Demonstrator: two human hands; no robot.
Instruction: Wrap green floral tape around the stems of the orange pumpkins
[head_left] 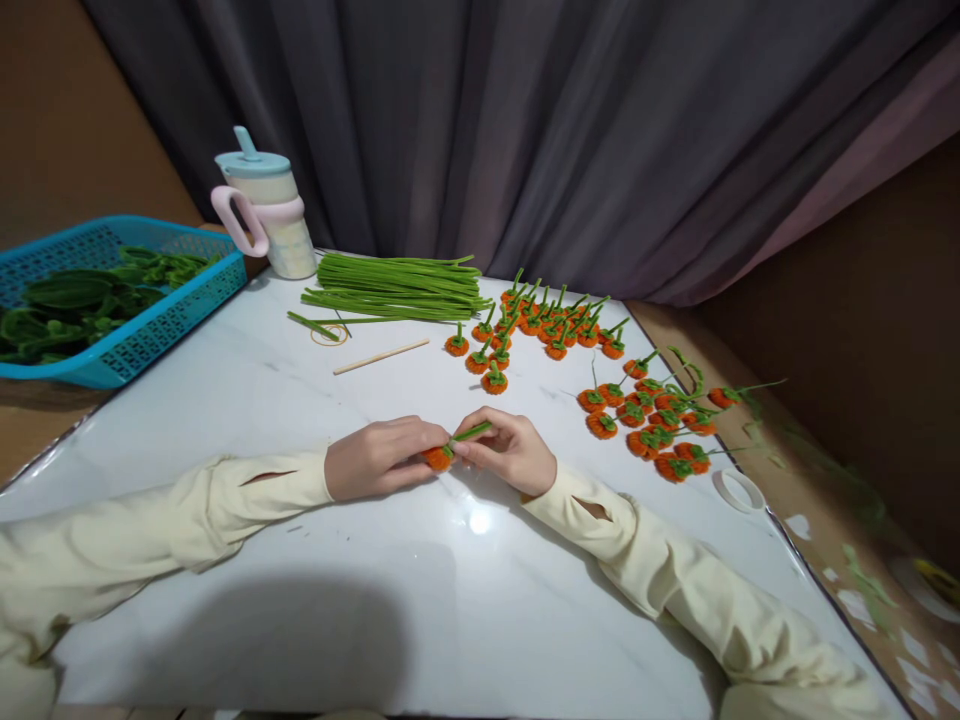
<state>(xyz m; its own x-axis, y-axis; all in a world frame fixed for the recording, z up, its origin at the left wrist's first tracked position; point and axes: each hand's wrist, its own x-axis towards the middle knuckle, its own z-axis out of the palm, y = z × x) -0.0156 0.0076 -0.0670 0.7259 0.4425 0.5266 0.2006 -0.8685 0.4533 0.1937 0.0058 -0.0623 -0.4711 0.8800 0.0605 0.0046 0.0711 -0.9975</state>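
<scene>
Between my two hands, just above the white table, is a small orange pumpkin [439, 458] made of pipe cleaner, with a green stem [474, 431] sticking out to the right. My left hand [386, 458] is closed around the orange body, its fingers hiding part of it. With thumb and fingertips, my right hand [513, 450] pinches the green stem where it meets the pumpkin. Beyond my hands stand several finished-looking orange pumpkins [495, 378] with green stems, and another cluster of them [634, 408] lies to the right.
A bundle of green pipe cleaners [405, 287] lies at the back, with a thin wooden stick [381, 357] and a rubber band [328, 334] before it. At left are a blue basket [120, 362] of green pieces and a handled tumbler [289, 240]. A white tape roll [739, 491] lies right.
</scene>
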